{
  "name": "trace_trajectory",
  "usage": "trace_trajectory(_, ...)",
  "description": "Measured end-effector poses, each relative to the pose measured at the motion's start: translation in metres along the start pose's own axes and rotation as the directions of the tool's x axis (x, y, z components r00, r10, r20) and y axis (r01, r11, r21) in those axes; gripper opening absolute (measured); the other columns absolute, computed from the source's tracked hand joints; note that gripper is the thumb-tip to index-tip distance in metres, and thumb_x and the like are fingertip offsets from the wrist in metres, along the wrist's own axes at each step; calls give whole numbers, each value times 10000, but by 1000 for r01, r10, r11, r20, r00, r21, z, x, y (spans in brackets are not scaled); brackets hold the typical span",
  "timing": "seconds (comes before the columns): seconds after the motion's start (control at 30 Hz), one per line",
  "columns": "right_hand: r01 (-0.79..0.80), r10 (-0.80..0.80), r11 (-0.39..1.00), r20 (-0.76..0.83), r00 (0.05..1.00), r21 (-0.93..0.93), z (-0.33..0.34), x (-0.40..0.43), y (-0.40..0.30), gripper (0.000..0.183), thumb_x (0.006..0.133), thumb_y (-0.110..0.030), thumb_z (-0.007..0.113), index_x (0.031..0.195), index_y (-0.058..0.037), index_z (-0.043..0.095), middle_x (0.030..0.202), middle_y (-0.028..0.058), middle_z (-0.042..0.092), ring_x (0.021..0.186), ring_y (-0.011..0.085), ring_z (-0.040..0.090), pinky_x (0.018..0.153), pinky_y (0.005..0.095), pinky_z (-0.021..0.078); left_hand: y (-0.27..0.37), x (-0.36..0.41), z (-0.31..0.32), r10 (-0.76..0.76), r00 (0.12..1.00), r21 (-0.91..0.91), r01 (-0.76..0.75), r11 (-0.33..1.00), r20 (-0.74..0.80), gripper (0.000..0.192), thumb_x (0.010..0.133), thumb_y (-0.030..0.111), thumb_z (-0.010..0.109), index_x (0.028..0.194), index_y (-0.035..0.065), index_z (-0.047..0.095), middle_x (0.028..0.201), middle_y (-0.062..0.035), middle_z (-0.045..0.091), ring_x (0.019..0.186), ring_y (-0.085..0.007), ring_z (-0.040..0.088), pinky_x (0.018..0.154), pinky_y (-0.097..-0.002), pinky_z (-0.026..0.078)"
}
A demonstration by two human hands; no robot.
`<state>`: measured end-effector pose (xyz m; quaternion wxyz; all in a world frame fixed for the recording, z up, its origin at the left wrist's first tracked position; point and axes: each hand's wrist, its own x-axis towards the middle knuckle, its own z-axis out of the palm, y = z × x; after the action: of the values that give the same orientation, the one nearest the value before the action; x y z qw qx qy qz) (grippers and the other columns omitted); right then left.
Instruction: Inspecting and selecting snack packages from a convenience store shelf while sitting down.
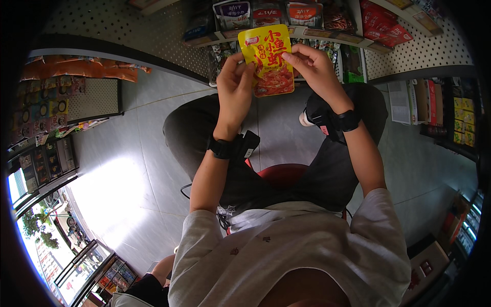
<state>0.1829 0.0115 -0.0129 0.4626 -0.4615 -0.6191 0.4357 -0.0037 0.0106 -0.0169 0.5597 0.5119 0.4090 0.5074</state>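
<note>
A yellow snack packet [271,57] with a picture of red food on its lower part is held upright between both hands, in front of a snack shelf. My left hand [234,86] grips its left edge between thumb and fingers. On the packet's right edge, my right hand [316,71] pinches with the thumb on the front face. Each wrist wears a black band with a small black device. Behind the packet's top, purple, red and orange snack packets [305,16] stand in a row on the shelf.
Red packets [387,25] fill the upper right shelf. Perforated metal panels [414,48] flank the bay. My knees spread over a red stool [284,174] on grey floor tiles. Hanging goods line a rack [96,96] at left, and boxes [414,101] stand at right. Another person's arm [163,268] shows lower left.
</note>
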Motion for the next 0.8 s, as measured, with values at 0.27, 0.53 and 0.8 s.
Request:
trace_trajectory(0.27, 6, -6, 1000, -3, 1000, 30, 0, -1, 3, 213, 898, -202, 559, 863, 7, 572, 666, -31, 555, 583, -1, 462, 505, 172, 369, 2, -2, 1, -21, 1000, 20, 21, 1000, 3, 208, 897, 61, 496, 1085, -25, 476, 876, -54, 636, 763, -66, 580, 636, -197, 463)
trace_trajectory(0.53, 4, -3, 999, -39, 999, 32, 2, 0, 6, 210, 886, -204, 579, 885, 5, 593, 648, -55, 500, 569, 0, 387, 497, 169, 306, 6, -1, 3, -50, 999, -27, 49, 998, -6, 232, 896, 89, 515, 1096, -26, 491, 901, -53, 637, 774, -72, 587, 666, -207, 470)
trace_trajectory(0.8, 11, -11, 1000, -41, 999, 17, 1, -4, 4, 224, 891, -216, 571, 869, 7, 583, 653, -45, 517, 562, 4, 411, 495, 175, 332, 7, -3, 3, -94, 996, -37, 94, 995, -8, 187, 898, 50, 507, 1045, -66, 512, 941, -97, 639, 845, -95, 596, 733, -207, 472)
